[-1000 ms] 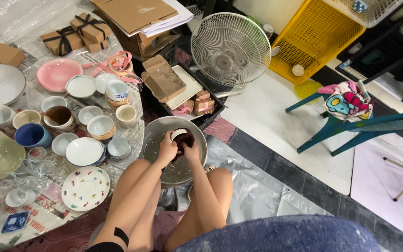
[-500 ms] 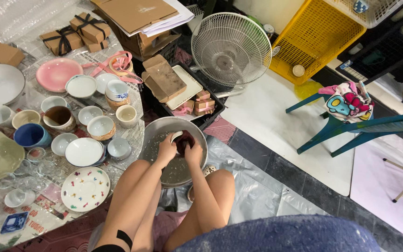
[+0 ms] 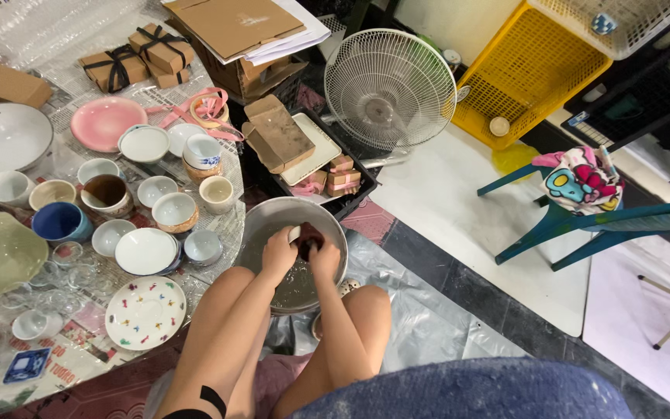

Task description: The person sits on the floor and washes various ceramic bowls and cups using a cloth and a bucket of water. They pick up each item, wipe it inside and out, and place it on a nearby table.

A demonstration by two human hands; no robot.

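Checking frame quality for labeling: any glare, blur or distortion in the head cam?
Head view: sharp overall, even indoor light, soft shadows. Glare on the plastic sheet and bubble wrap. Mild wide-angle bending at the edges. Both hands, left hand and right hand, unblurred in the metal basin.

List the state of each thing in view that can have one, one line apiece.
Left hand: in the metal basin, gripping a dark cup.
Right hand: on the same cup, gripping.
Dark cup: held over the water.
Metal basin: upright, holding water.
Fan: tilted back; running or not, cannot tell.
Yellow crate: on its side.
Blue mug: upright.
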